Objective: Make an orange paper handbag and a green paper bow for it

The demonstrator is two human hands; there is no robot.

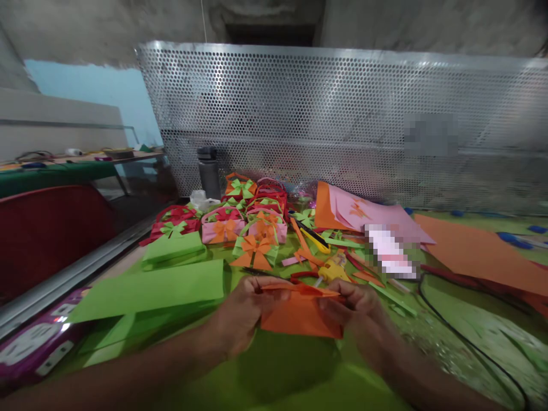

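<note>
Both hands (299,308) pinch folded orange paper (299,317); writing seemingly unreadable.

The folded orange paper piece (299,317) looks matt and creased; the flat green paper sheets (149,288) are smooth and matt; the perforated metal screen (342,114) gleams dully; the grey cylindrical bottle (209,171) looks brushed metal.

Paper baskets (240,220), green sheets (149,288), yellow glue gun (334,271), grey bottle (209,171), perforated metal screen (342,114) behind.

A craft workshop — paper baskets (222,224), a glue gun (334,270), coloured sheets (149,288).
</note>
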